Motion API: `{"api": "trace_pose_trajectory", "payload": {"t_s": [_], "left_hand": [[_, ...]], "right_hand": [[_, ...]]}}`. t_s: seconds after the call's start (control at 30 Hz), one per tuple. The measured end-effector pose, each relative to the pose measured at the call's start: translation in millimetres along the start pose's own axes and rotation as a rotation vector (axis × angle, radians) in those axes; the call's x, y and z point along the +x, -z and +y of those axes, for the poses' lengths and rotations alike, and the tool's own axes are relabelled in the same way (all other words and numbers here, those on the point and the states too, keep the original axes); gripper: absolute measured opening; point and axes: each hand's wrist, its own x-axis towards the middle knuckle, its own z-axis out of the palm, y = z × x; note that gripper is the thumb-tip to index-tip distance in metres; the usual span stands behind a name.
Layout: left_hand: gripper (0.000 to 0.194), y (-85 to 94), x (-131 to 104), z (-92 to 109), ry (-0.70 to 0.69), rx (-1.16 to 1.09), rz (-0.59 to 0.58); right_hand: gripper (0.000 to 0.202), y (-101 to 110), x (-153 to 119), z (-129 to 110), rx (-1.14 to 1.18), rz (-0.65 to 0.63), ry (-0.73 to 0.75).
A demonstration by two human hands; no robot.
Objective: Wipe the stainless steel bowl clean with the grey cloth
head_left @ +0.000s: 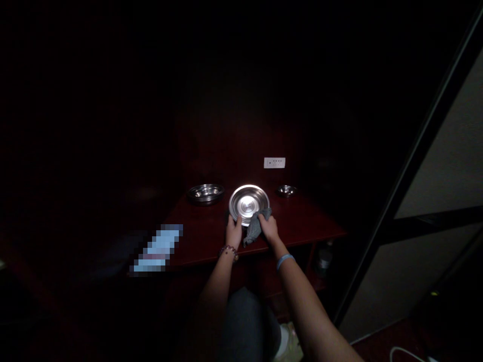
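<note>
A shiny steel basin (241, 200) is held up over the front part of the dark red table, tilted so its inside faces me. My left hand (234, 231) grips its near left rim, thumb on the inner side and fingers hidden beneath. At the near right rim, my right hand (268, 227) is closed on a grey cloth (253, 230), which touches the basin's edge and hangs down below it.
On the table (302, 221), steel basins (206, 193) that look stacked stand at the back left, a small steel bowl (287, 191) at the back right. A white socket strip (274, 163) is on the wall. A jar (323, 261) sits below the tabletop. Surroundings are very dark.
</note>
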Motion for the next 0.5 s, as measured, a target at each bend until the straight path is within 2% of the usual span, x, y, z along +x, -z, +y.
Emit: {"api": "trace_pose_trajectory", "payload": {"t_s": [0.17,0.5], "left_hand": [[0.041,-0.5,1.5,-2.9,0.009,-0.024,-0.002],[0.045,1.0,1.1,-3.8,-0.004,-0.031,-0.043]], "right_hand": [[0.037,-0.3,0.0,-1.0,0.017,0.000,-0.038],[0.036,2.0,-2.7,-4.5,0.000,0.004,-0.047]]}}
